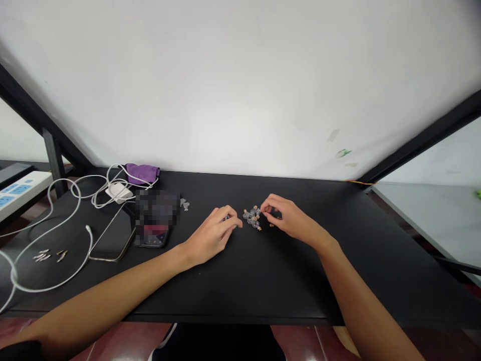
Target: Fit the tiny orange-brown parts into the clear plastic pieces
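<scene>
Small clear glass bottles with cork stoppers lie in a loose pile between my two hands. My left hand rests just left of the pile, its fingers curled round a small glass bottle that is mostly hidden. On the pile's right edge, my right hand has thumb and fingertips pinched together; what they hold is too small to make out. A loose cork lies under the right hand. Farther left, a few clear glass bottles sit apart, with no corks visible on them.
Left of my hands lie a lit phone, partly blurred, and a dark phone. A white cable loops across the black table near a purple cloth pouch. Small metallic pieces lie far left. A white wall stands behind.
</scene>
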Demonstrator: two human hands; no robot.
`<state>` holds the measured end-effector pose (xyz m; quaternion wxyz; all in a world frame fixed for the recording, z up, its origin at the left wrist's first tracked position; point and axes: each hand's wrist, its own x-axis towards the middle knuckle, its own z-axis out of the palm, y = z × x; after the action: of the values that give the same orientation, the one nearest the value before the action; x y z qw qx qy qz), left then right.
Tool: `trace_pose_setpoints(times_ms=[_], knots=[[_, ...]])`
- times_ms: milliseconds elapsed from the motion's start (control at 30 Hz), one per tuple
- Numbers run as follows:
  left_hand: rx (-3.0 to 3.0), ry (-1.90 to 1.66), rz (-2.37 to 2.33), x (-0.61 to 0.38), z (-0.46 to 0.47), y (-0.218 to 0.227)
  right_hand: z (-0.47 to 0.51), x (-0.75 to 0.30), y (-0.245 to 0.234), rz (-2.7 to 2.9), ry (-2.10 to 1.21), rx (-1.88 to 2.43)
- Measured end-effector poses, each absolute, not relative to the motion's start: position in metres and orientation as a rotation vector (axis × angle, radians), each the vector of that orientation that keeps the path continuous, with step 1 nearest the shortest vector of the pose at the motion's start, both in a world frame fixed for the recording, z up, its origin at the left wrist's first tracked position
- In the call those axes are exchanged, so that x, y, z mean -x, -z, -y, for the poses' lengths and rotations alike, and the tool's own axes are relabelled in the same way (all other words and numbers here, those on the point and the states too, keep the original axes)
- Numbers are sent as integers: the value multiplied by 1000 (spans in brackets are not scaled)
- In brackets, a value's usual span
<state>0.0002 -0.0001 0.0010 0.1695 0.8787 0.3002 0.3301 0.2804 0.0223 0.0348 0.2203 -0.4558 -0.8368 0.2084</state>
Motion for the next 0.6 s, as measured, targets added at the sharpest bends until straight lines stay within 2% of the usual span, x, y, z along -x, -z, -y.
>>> trace_pose_setpoints(times_ms=[600], knots=[[-2518, -943, -815, 0, 1, -5, -21, -279, -35, 2319, -570, 1272]])
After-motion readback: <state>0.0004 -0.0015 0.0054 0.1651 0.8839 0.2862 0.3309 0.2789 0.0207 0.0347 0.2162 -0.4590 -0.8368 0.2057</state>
